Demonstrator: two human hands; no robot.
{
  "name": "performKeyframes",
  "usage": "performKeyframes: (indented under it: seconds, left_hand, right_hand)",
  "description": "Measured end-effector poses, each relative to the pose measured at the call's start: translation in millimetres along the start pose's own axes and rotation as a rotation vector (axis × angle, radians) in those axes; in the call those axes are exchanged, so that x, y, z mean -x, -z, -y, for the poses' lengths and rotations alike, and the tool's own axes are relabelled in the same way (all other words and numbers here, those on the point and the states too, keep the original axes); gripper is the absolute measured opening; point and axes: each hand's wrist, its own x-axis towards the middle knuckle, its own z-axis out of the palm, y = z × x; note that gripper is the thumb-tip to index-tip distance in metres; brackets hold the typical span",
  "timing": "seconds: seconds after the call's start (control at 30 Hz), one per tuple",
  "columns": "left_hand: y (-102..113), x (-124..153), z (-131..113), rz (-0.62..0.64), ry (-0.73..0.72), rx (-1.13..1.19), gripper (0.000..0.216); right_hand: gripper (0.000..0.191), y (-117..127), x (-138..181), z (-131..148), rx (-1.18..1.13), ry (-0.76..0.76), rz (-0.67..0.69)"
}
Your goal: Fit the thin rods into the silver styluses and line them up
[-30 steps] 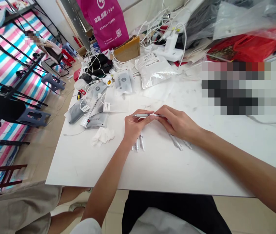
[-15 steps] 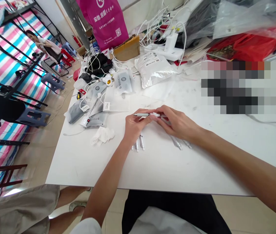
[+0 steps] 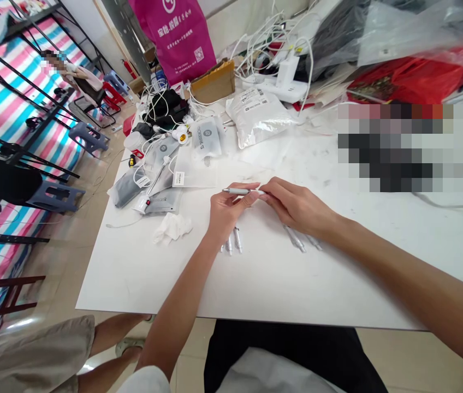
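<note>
Where left hand (image 3: 228, 210) meets right hand (image 3: 298, 208), a silver pen (image 3: 240, 191) sits gripped.

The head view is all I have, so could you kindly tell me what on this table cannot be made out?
- Slim metal pen-shaped part: in the head view, its far end is hidden by the right hand.
- Pixelated patch: in the head view, it hides whatever lies beneath it.
- Small labels on the white pouch: too small to read in the head view.

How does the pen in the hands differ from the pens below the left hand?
The slim silver pen is raised between the left hand and right hand, while the pens lie on the white table. The held pen lies crosswise; the table pens point toward the person. Both are slim and silvery.
</note>
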Motion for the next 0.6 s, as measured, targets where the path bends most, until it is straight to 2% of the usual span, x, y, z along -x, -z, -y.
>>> performKeyframes:
  seconds: [0.3,0.6]
  left_hand:
    - [0.3,-1.2,3.1,-0.042,0.026,0.050,0.033]
    - [0.6,-3.1,4.9,-0.113,0.004,0.067,0.031]
  right_hand:
    - [0.024,-1.9,2.1,-3.7,0.025,-0.084,-0.058]
    - [0.024,-1.6,0.5,-4.6,0.100,-0.046,-0.074]
